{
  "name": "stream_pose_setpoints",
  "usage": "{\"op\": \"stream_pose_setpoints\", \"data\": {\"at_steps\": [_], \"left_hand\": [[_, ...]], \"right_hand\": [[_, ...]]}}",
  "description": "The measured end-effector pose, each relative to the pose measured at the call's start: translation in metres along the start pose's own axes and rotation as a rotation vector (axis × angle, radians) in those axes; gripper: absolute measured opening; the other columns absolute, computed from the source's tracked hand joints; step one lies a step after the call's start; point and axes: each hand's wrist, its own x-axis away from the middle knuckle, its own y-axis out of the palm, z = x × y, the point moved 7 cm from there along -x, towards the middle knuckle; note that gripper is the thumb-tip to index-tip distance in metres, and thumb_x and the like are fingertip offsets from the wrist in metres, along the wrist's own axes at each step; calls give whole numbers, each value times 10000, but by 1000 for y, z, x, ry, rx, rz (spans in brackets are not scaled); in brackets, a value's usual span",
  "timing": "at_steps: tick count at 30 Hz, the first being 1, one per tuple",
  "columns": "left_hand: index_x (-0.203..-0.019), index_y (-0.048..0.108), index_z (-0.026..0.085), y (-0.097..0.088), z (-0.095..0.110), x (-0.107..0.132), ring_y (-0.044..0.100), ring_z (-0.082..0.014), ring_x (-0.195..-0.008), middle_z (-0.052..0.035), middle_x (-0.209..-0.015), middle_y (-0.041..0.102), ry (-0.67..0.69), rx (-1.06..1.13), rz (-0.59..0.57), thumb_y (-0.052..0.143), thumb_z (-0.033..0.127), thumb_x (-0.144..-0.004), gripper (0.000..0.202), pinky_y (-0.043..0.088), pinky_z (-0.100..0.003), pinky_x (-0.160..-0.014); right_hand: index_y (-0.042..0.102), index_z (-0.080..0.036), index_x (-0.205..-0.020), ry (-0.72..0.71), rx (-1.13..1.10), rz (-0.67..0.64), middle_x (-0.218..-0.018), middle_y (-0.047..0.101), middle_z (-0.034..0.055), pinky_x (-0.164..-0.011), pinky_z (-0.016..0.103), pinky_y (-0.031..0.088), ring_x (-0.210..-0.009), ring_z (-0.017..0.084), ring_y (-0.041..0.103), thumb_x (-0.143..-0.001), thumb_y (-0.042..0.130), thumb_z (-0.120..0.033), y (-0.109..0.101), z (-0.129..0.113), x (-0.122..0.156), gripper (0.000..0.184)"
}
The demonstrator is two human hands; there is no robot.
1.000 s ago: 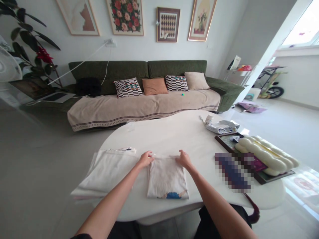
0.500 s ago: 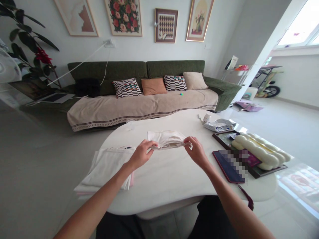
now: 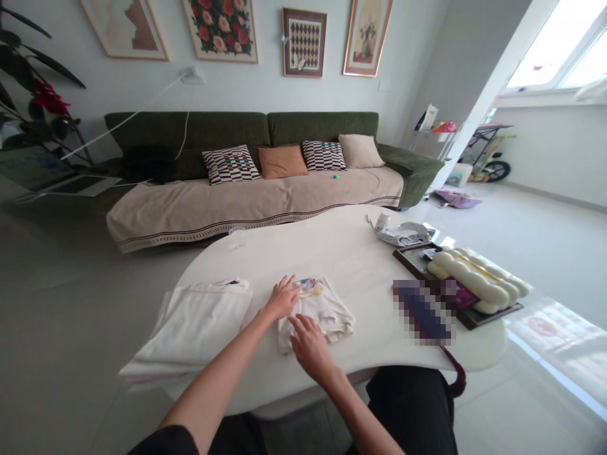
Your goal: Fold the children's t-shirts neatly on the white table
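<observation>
A small white garment (image 3: 334, 309) with a colourful print lies folded on the white table (image 3: 294, 253) in front of me. My left hand (image 3: 283, 297), fingers spread, rests on its upper left edge by the print. Across its lower left part lies my right hand (image 3: 310, 344), also with its fingers apart. Neither hand grips the cloth. To the left, a stack of folded white clothes (image 3: 199, 322) reaches over the table's edge.
On the right stand a dark tray (image 3: 412, 259) with a puffy cream-coloured object (image 3: 478, 278), a blurred-out dark flat item (image 3: 422, 313) with a strap, and a crumpled plastic packet (image 3: 405, 234). A green sofa (image 3: 237, 136) runs behind the table.
Both hands have let go of the garment's edge and now lie flat on it. The garment has come down onto the table, nearer to me, with its print showing.
</observation>
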Motion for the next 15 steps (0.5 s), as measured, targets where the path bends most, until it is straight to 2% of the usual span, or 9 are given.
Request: {"op": "stream_pose_setpoints", "data": {"at_steps": [3,6,8,11,13,15], "left_hand": [[-1274,393,392,15,-19,-10,275,-260,-1261,9,-1391,334,-117,-53,-76,331,362,-879,401,290,-471,-962],[-1277,385,396,15,-24,3,343,-236,-1202,-6,-1339,400,-90,-86,1,325,381,-884,398,301,-430,-944],[-1262,419,367,11,-24,18,415,-228,-1111,-33,-1256,467,-57,-100,57,335,374,-883,388,319,-411,-912],[-1223,482,297,3,-17,44,479,-218,-965,-62,-1074,541,-14,-104,107,354,359,-878,372,324,-421,-879],[-1178,521,264,1,-6,61,486,-214,-924,-60,-981,555,5,-84,122,363,355,-876,353,303,-448,-896],[-1126,553,245,3,12,76,483,-215,-931,-59,-957,552,29,-43,140,371,365,-873,333,270,-478,-930]], "right_hand": [[346,-233,-1319,3,45,-117,-1390,332,63,-1003,487,219,-1279,285,228,-822,440,-292,39,-15,-1,510],[316,-265,-1334,-35,37,-194,-1429,257,23,-1029,511,142,-1317,279,126,-840,425,-364,49,-9,10,515],[370,-291,-1292,-81,-2,-228,-1409,305,4,-1037,489,137,-1313,246,163,-859,396,-399,38,-1,19,448],[522,-292,-1111,-135,-56,-250,-1268,496,-4,-1044,454,119,-1259,186,304,-897,325,-385,5,15,28,305],[579,-264,-960,-132,-50,-253,-1094,605,-1,-1041,438,112,-1162,156,429,-916,280,-340,-15,30,28,311],[587,-238,-890,-93,15,-241,-971,637,6,-1033,431,120,-1044,144,515,-908,300,-290,-30,51,24,292]]}}
